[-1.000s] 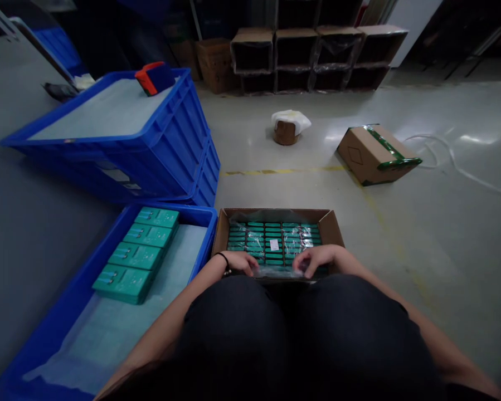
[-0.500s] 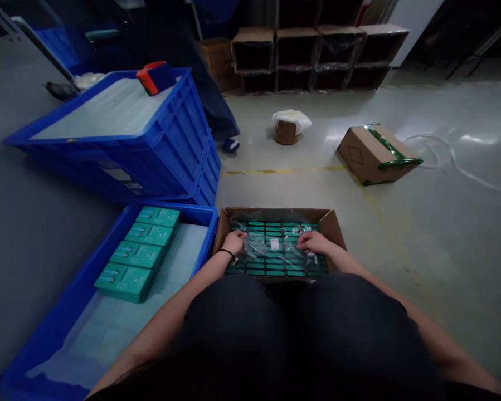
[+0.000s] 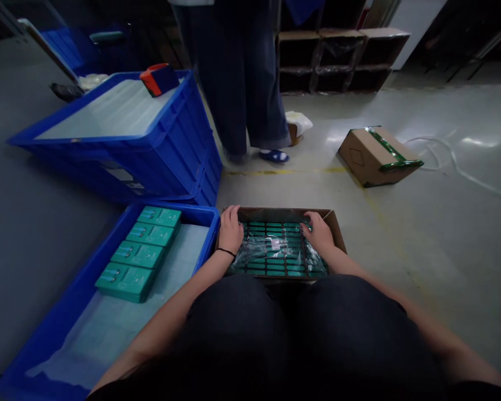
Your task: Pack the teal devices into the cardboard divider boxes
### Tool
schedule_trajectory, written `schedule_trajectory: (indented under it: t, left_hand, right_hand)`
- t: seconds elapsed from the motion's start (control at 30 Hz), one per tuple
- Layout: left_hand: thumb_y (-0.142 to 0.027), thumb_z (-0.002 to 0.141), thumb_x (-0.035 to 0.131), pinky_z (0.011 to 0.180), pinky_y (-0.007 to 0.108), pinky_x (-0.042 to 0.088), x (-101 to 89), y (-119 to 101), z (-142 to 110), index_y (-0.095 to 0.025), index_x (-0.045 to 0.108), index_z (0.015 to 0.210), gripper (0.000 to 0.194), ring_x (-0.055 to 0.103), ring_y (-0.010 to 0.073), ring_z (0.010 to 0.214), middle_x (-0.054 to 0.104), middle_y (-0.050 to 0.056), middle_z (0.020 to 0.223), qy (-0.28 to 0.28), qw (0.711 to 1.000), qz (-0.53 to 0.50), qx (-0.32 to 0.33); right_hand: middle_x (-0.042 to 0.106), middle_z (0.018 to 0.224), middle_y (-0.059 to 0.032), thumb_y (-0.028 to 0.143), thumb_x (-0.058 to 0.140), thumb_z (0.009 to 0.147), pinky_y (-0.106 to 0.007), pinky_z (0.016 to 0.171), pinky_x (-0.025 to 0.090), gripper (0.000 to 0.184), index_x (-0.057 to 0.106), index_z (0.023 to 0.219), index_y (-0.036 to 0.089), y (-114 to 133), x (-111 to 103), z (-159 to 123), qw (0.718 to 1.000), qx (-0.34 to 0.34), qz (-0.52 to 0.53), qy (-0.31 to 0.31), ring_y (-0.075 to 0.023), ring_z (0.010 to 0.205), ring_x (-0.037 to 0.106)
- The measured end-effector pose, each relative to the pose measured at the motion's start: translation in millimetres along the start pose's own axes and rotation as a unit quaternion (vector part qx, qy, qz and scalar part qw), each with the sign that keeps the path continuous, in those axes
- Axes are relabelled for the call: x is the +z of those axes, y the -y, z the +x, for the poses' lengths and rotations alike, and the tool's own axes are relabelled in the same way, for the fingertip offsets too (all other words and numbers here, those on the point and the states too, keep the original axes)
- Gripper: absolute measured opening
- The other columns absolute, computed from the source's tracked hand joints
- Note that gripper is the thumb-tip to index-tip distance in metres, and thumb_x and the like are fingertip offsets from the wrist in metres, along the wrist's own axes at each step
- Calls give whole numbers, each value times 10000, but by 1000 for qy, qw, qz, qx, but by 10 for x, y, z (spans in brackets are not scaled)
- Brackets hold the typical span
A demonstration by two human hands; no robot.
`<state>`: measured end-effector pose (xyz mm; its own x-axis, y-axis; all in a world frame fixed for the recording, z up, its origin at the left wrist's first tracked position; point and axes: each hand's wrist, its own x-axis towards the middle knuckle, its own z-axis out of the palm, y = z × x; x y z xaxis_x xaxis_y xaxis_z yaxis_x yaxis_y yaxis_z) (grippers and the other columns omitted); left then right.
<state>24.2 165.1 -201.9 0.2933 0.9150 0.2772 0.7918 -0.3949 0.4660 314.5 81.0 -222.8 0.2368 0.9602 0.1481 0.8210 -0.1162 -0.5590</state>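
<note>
Before my knees is an open cardboard box (image 3: pixel 337 231) with rows of narrow green pieces (image 3: pixel 256 268) standing between dark dividers. Crumpled clear plastic film (image 3: pixel 250 249) lies across their middle, and a small white label (image 3: pixel 275 243) shows there. My left hand (image 3: pixel 230 231) rests at the box's left wall, fingers stretched toward the far left corner. Inside the right end, my right hand (image 3: pixel 319 231) has its thumb and fingers apart and slightly bent, near the film's far edge. Whether those fingertips touch the film I cannot tell.
A low blue crate (image 3: pixel 41 334) at left holds stacks of green boxes (image 3: pixel 135 254) on white sheeting. Behind it are stacked blue crates (image 3: pixel 179 139) with an orange-and-blue object (image 3: pixel 159 79) on top. A person's legs (image 3: pixel 242 78) stand ahead. A taped carton (image 3: pixel 378 156) sits right.
Both hands have let go of the pinched plastic film and moved to the box's far corners, fingers opening. The film lies flatter and lower. The other person has stepped rightward into view.
</note>
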Motion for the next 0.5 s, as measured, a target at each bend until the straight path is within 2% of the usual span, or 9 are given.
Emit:
schedule_trajectory:
  t: [0.07, 0.17, 0.33, 0.43, 0.5]
  left_hand:
    - [-44, 790, 513, 1127, 440, 338, 8, 22, 6, -134, 396, 1356, 585, 378, 290, 1325, 403, 170, 1387, -14, 999, 29, 28]
    - [-28, 793, 470, 1058, 385, 410, 41, 61, -10, -145, 418, 1344, 566, 449, 266, 1252, 425, 156, 1343, 13, 997, 66, 24]
    - [-13, 818, 377, 1054, 412, 380, 56, 90, -13, -98, 432, 1360, 551, 456, 287, 1205, 499, 174, 1304, 70, 991, 111, 30]
    - [-15, 830, 343, 1002, 429, 407, 27, 89, 10, -70, 392, 1402, 576, 498, 294, 1139, 581, 194, 1197, 104, 986, 130, 17]
    - [-20, 833, 342, 964, 426, 428, -7, 89, 18, -71, 334, 1444, 613, 542, 283, 1077, 621, 190, 1112, 128, 982, 139, 2]
  right_hand:
    - [592, 1186, -138, 291, 501, 884, -379, 901, 466, 340, 510, 1200, 168, -14, 37, 18, 1000, -17, 22, 5, -264, 994, 591]
    - [618, 1144, -120, 284, 516, 876, -362, 829, 500, 362, 490, 1221, 179, -32, 109, 45, 998, -32, 51, 23, -228, 878, 621]
    - [618, 1199, -99, 256, 522, 877, -325, 783, 527, 455, 412, 1315, 202, -19, 214, 134, 994, -59, 69, 65, -180, 832, 651]
    - [653, 1098, -95, 246, 497, 899, -339, 861, 499, 358, 517, 1250, 178, -10, 195, 183, 992, -83, 38, 82, -204, 934, 635]
    - [673, 1031, -85, 227, 475, 915, -329, 897, 473, 246, 626, 1104, 181, -16, 140, 181, 988, -108, 10, 107, -208, 962, 626]
